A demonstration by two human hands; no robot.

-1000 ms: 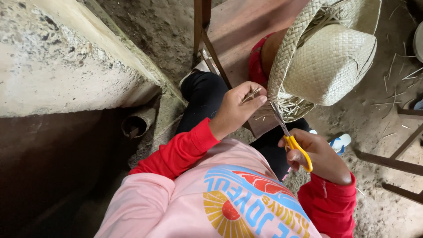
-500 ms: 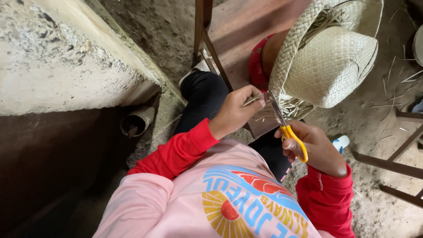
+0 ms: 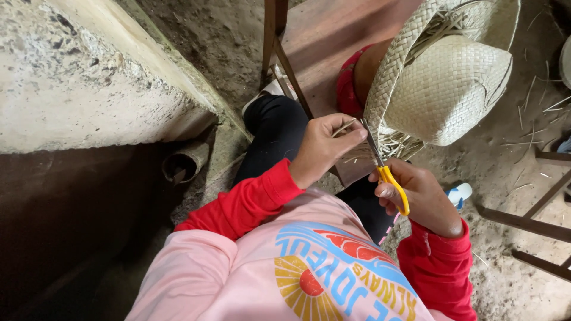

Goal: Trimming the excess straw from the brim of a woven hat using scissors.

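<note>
Two hands are busy at the rim of a woven straw hat [image 3: 443, 89], which sits crown toward the camera at upper right, partly over a red-rimmed object [image 3: 346, 89] on a wooden bench [image 3: 324, 35]. Left hand [image 3: 321, 148] is curled, thumb and fingertips pinching a few loose straw strands [image 3: 344, 126] at the hat's lower brim edge. Right hand [image 3: 416, 193] grips yellow-handled scissors [image 3: 383, 163], fingers through the loops; blades point up and away toward the brim, tips right beside the pinched strands, just next to the left thumb. Blades look nearly closed, can't tell if they're on a strand. More frayed straw ends [image 3: 395, 145] stick out under the brim, just right of the blades. Person wears a pink shirt [image 3: 285, 267] with red sleeves and dark trousers [image 3: 276, 128]. Small white bottle with blue on it [image 3: 459, 193] lies on the dirt floor [image 3: 505, 166] just beyond the right hand. Scattered straw bits on the floor at right. Rough concrete wall [image 3: 77, 83] at left, with a pipe end [image 3: 181, 166] near its base. Dark wooden frame pieces [image 3: 529, 220] at far right
</note>
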